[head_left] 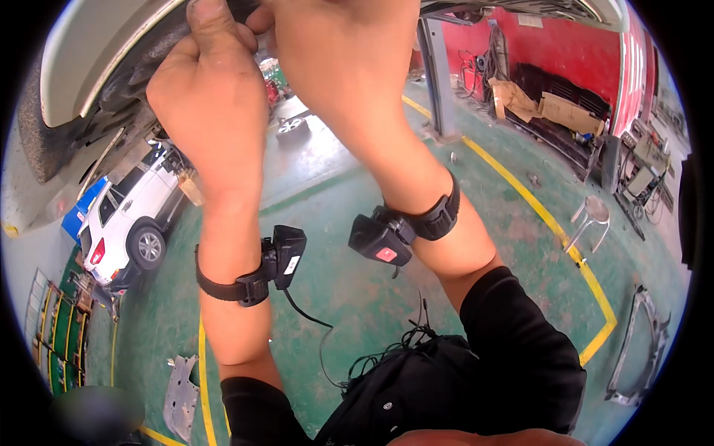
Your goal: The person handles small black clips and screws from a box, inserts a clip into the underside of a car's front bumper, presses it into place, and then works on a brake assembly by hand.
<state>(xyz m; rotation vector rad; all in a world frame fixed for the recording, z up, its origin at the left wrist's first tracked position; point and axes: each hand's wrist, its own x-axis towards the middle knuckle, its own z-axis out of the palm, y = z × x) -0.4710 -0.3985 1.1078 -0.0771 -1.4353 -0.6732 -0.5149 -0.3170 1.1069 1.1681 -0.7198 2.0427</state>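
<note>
Overhead at the upper left is a vehicle's pale body edge [89,78] with dark, rough underside lining [141,63]. My left hand [204,85] reaches up against it, thumb raised and fingers curled; what they hold is hidden. My right hand [338,56] is raised just to the right, its back toward me, a fingertip beside my left thumb and the other fingers hidden at the top edge. Both forearms wear black strapped devices, the left one [286,256] with a cable hanging from it, the right one [379,241] with a red label.
A grey lift post [439,82] stands behind my right arm. A white car [119,227] is left, a loose wheel [292,130] ahead. Rightward are a bench with cardboard [558,111], a metal stool [587,219] and a metal frame [636,349]. A metal panel [181,394] lies lower left.
</note>
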